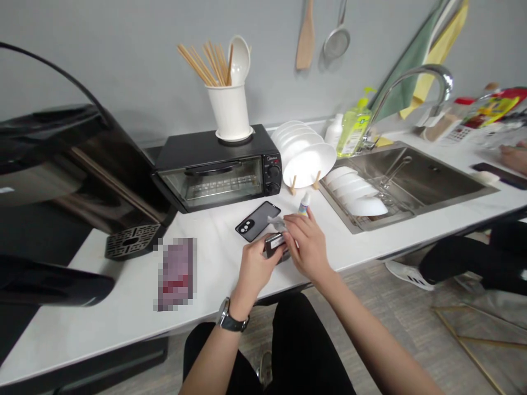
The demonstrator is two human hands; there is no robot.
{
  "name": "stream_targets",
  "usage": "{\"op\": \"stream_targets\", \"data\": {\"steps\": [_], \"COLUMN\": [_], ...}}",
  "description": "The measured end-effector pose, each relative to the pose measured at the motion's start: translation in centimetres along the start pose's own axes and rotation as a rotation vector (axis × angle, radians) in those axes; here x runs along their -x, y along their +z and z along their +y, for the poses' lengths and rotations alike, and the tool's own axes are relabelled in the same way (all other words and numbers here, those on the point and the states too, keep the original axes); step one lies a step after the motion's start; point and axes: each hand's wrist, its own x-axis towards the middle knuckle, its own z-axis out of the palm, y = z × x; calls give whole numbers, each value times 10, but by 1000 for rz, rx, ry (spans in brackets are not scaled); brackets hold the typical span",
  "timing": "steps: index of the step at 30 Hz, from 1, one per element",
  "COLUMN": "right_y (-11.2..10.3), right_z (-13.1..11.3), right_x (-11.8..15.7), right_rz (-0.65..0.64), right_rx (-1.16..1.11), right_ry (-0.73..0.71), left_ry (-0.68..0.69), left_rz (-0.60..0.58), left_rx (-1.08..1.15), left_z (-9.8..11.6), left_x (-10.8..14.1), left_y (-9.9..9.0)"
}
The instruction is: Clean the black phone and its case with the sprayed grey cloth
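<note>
Over the counter edge, my left hand [257, 260] grips a small dark rectangular device [270, 245] with a pale panel on its upper face. Fingers partly cover it, so its exact kind is unclear. My right hand [305, 241] is closed against the device's right side, pinching a crumpled greyish-white wipe [277, 223] that sticks out past the fingertips. Just beyond both hands lies a dark grey phone case [258, 220] with round camera openings. A small white spray bottle [304, 203] stands upright behind my right hand.
A black toaster oven [224, 178] bears a white utensil cup [229, 109]. White plates [307, 159] stand in a rack beside the sink [428, 170], which has bowls [356, 192]. Left are a black appliance [86, 164] and a blurred-out packet [177, 274]. Another person's hand [514, 158] is far right.
</note>
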Motion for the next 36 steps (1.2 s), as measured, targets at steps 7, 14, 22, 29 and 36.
{"op": "stream_targets", "data": {"steps": [7, 14, 22, 29, 36], "right_y": [1, -2, -6, -2, -6], "right_z": [-14, -16, -23, -31, -33], "right_x": [1, 0, -7, -7, -7], "right_rz": [-102, -26, -116, -131, -130], "right_rx": [112, 70, 148, 204, 115], "right_ry": [-281, -57, 67, -90, -75], "left_ry": [-20, -50, -58, 24, -39], "left_rz": [-72, -64, -45, -86, -90], "left_rx": [-156, -83, -67, -116, -96], "left_z": [-14, -7, -7, -9, -10], "left_x": [13, 8, 13, 12, 13], "left_y": [13, 8, 5, 5, 4]}}
